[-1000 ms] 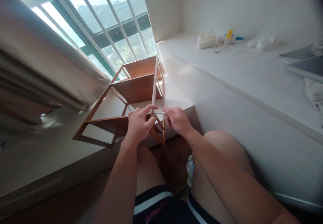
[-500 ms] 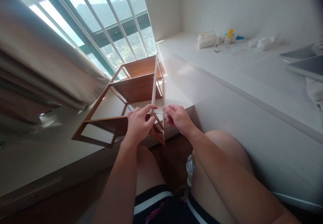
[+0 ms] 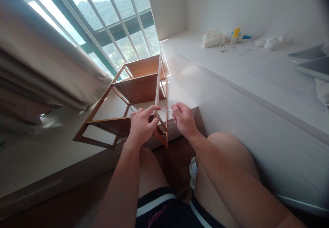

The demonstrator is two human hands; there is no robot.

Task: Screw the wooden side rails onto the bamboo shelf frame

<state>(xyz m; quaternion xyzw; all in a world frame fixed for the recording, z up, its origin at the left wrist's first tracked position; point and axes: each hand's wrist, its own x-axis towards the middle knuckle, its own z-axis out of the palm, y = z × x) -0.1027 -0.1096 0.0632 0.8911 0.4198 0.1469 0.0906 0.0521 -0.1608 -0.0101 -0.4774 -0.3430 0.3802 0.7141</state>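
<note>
A brown wooden shelf rack lies tilted on the ledge before me, its boards between slim posts. My left hand grips the rack near its lower board, with thumb and index finger on either side of the pale-edged post. In my right hand a thin metal rod, like a hex key, is pinched and points left. Its tip is a little apart from the post, close to my left index finger. Fingers hide the rod's other end.
A long white counter runs along the right, with a tissue pack, a yellow-capped tube, crumpled plastic and small metal bits. A barred window is behind the rack; a curtain hangs at left.
My right hand has drawn the metal rod back to the right, away from the post, and its fingers have curled more. My left hand keeps its place on the rack.
</note>
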